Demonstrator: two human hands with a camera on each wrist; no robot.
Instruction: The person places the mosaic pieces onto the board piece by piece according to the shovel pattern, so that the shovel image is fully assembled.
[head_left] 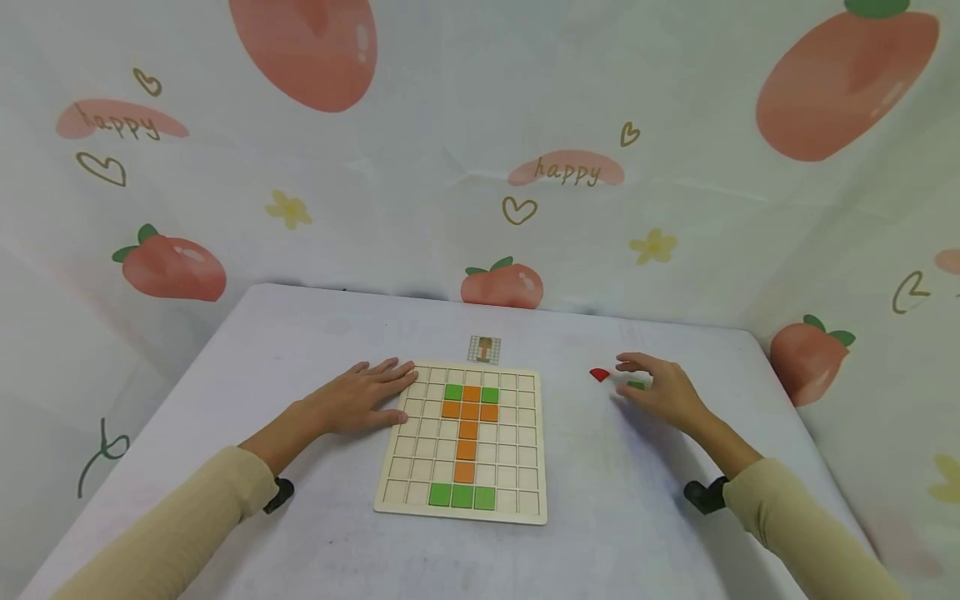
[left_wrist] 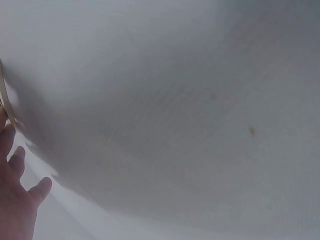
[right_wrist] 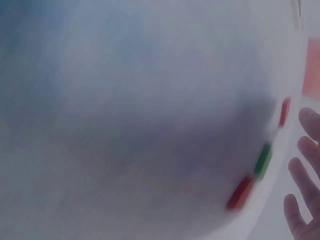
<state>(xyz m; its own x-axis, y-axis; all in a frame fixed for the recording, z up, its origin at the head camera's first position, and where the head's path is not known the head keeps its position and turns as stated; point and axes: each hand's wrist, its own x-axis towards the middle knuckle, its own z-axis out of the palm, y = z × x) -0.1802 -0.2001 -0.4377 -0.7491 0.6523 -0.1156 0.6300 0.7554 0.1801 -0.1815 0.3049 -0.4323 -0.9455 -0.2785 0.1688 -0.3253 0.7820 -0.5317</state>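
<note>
A cream grid board [head_left: 517, 508] lies on the table with green tiles [head_left: 462, 497] and orange tiles [head_left: 467, 450] in its squares. My left hand [head_left: 363, 398] rests at the board's upper left edge, fingers spread and touching the rim. To the right of the board, my right hand [head_left: 666, 392] hovers over loose pieces, fingers apart and loosely bent, holding nothing. Just left of its fingertips is a red fan-shaped piece [head_left: 599, 375]. A green piece [head_left: 636, 385] shows between the thumb and fingers. From the right wrist, another red piece [right_wrist: 241, 193] appears beside the green one.
Behind the board lies a small card [head_left: 484, 350] printed with a gridded pattern. The white table [head_left: 315, 533] ends at a hanging cloth [head_left: 420, 167] with fruit prints, which also runs along both sides.
</note>
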